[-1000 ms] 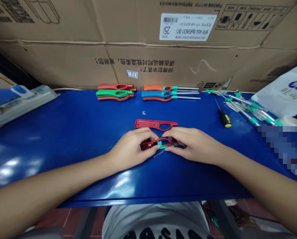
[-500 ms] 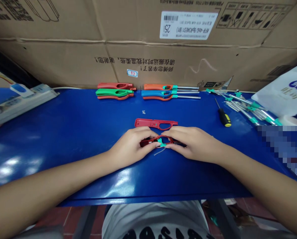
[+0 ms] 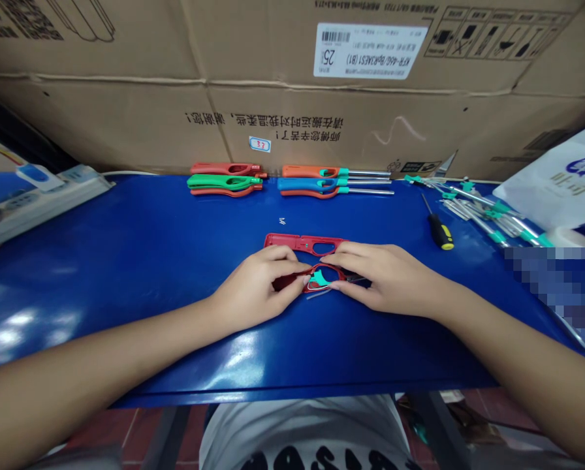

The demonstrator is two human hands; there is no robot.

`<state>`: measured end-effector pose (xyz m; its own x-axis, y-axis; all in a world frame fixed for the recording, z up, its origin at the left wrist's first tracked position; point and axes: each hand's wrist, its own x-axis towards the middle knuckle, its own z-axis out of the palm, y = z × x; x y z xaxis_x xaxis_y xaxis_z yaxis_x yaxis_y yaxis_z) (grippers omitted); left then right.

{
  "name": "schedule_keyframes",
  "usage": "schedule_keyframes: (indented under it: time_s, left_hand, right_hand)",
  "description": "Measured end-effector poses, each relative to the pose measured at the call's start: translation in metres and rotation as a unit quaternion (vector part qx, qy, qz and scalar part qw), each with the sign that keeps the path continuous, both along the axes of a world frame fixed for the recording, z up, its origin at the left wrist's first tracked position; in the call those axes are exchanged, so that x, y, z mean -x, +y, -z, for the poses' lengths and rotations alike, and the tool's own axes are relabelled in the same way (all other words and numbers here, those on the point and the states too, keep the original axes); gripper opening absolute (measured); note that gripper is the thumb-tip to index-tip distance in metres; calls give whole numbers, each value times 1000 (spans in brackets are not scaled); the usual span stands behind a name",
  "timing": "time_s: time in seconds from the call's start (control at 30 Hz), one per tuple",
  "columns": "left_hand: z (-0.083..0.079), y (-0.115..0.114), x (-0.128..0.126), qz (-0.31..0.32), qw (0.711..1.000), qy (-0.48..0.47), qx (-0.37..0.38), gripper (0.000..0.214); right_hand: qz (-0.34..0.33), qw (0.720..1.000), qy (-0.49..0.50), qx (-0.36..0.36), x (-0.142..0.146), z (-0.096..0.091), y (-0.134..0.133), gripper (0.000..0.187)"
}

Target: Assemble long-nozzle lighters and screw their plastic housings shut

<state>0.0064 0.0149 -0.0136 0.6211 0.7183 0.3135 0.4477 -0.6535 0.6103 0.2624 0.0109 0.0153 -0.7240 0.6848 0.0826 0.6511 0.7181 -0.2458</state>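
Were 2 hands: L hand (image 3: 260, 284), R hand (image 3: 385, 277). 2 red half-shells: 1 held half-shell (image 3: 283, 282), 1 loose half-shell (image 3: 295, 243). 1 teal trigger (image 3: 318, 279) betw. hands, 3 rodded lighters (image 3: 300, 185), min. 3 rodless casings (image 3: 214, 182), 1 screwdriver (image 3: 441, 232), 1 pwr strip (image 3: 42, 203), 1 wht bag (image 3: 557, 189). Loose rods (image 3: 483, 226) overlapped, qty unclear.

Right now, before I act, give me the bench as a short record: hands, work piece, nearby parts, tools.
Left hand: pinching the left part of the red casing
Right hand: fingers on the casing's right part
Inside casing: teal piece
Beyond it: second red casing half, lying on the blue table
Back row: coloured casings left; lighters with metal rods right
Tool: black-and-yellow screwdriver, right of the lighters
Far right: loose rods with teal parts
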Motion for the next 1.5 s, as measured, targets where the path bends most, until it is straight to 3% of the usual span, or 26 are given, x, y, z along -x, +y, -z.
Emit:
schedule_keyframes:
  time_s: [0.2, 0.33, 0.5, 0.63, 1.17, 1.5]
  left_hand:
    - [-3, 1, 3, 7, 998, 25, -52, 29]
    - [-8, 4, 6, 52, 994, 34, -92, 33]
    - [-13, 7, 9, 121, 980, 86, -134, 22]
    - [-10, 9, 11, 134, 976, 91, -146, 21]
    - [-10, 11, 11, 151, 979, 69, -117, 29]
    - [-9, 12, 11, 154, 980, 60, -108, 31]
  right_hand:
    - [27, 999, 20, -32, -6, -5, 3, 35]
    - [46, 997, 35, -58, -16, -5, 10, 26]
    - [-10, 996, 90, 8, -20, -2, 15, 13]
    - [-63, 992, 98, 57, -17, -2, 11, 13]
    - [-59, 996, 49, 55, -14, -2, 6, 17]
    - [-62, 998, 32, 0, -19, -4, 5, 20]
